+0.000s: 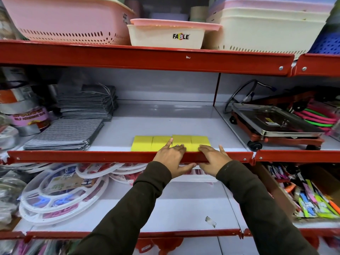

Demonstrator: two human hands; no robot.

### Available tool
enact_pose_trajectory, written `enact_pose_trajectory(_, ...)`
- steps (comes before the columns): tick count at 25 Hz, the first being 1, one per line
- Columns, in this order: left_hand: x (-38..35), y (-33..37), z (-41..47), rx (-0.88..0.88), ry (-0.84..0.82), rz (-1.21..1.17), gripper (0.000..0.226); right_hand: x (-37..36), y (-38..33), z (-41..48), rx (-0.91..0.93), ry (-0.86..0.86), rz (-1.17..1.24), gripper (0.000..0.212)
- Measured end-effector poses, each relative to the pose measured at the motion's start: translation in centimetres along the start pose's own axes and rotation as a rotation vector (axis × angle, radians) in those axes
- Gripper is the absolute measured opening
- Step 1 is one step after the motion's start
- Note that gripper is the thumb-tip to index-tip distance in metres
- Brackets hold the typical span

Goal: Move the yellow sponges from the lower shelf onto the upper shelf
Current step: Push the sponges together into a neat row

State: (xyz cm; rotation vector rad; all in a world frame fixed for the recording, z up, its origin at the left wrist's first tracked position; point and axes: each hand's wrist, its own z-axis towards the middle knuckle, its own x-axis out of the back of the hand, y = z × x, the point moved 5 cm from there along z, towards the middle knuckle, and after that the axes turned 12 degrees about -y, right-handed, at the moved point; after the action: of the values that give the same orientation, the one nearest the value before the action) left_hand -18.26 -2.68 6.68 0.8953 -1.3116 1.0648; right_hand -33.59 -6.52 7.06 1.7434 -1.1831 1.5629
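Note:
Several yellow sponges [147,143] lie side by side in a row at the front of the upper white shelf [165,122], just behind its red front rail [110,156]. My left hand [172,158] rests over the rail, its index finger stretched onto the sponges and the thumb under the rail. My right hand [213,159] lies beside it, fingertips touching the rightmost sponge [200,141]. Neither hand grips a sponge. The lower shelf [184,208] below shows no yellow sponge; my dark-sleeved forearms cover part of it.
Stacked grey cloths [68,133] sit left of the sponges, tape rolls [24,111] further left. A metal trolley [272,124] stands in the right bay. Plastic basins [165,35] fill the top shelf. White round racks [60,192] and packaged pens [312,199] lie on the lower level.

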Motion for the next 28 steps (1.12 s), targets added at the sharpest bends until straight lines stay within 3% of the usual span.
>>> enact_pose_trajectory(16,0.1,-0.4,-0.8,0.015,0.011,-0.006,0.082,0.5,-0.2,-0.4,0.019,0.024,0.048,0.064)
enact_pose_trajectory(23,-0.5,-4.9,-2.6,0.215,-0.049,-0.044,0.099,0.1,-3.1,1.0,0.104,0.063,0.033,0.064)
enact_pose_trajectory(28,-1.4,-5.5,-3.2,0.214,-0.058,-0.08,0.095,-0.6,-3.8,1.1,0.102,0.083,-0.005,0.067)
